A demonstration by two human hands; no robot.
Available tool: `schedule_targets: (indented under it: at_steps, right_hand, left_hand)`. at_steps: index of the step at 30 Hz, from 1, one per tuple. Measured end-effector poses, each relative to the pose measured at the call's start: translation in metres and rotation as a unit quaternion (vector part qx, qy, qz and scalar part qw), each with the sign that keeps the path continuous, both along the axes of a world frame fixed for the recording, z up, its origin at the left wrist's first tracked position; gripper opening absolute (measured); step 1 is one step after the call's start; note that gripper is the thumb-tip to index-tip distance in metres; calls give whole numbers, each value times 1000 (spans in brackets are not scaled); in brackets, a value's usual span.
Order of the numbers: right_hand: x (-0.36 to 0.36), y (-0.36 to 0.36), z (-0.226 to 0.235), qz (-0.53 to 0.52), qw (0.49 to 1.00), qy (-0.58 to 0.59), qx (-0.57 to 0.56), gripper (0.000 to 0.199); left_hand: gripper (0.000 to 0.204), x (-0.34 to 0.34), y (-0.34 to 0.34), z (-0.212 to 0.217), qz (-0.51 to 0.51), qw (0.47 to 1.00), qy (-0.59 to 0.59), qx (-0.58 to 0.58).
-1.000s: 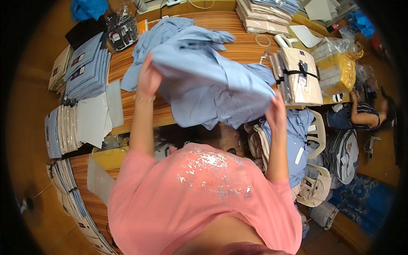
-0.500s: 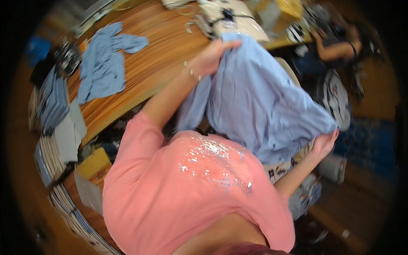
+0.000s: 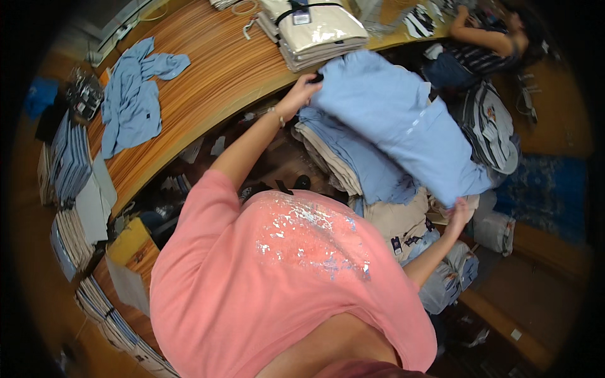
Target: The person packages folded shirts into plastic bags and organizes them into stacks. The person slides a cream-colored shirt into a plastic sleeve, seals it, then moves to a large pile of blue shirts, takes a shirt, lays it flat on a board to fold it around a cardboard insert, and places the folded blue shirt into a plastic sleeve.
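In the head view, a left hand [image 3: 299,97] grips one edge of a light-blue cloth garment [image 3: 394,120] as a right hand [image 3: 461,215] touches its opposite corner, grip unclear, above a heap of folded blue and beige garments [image 3: 367,160] beside a striped brown wooden table [image 3: 214,69] bearing a crumpled light-blue shirt [image 3: 133,97]

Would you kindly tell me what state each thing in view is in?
Blue garment, spread between left hand and right hand.
Shirt on the table, loose and unfolded.
Cream bundle, stacked and strapped.
Blue folded garments at far left, stacked.
Bracelet, worn on the left wrist.
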State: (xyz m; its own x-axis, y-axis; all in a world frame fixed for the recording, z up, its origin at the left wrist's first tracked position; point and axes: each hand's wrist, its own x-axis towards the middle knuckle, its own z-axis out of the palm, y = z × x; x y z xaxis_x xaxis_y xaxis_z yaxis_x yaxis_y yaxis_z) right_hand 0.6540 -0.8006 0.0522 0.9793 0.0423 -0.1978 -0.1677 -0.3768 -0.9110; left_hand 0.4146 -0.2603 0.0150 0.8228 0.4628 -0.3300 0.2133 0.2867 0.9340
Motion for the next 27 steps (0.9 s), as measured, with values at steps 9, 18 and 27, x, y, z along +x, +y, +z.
schedule_targets:
  at_steps: [9, 18, 27]
  right_hand:
    - [-86, 274, 8, 392, 900, -75, -175, 40]
    - [-372, 651, -1, 781, 614, -83, 77, 30]
    - [-459, 722, -53, 753, 500, -390, -176, 21]
  left_hand:
    - [55, -218, 36, 21, 37, 995, 87, 12]
    - [46, -449, 216, 29, 310, 792, 293, 438]
    - [49, -515, 268, -11, 302, 730, 430, 437]
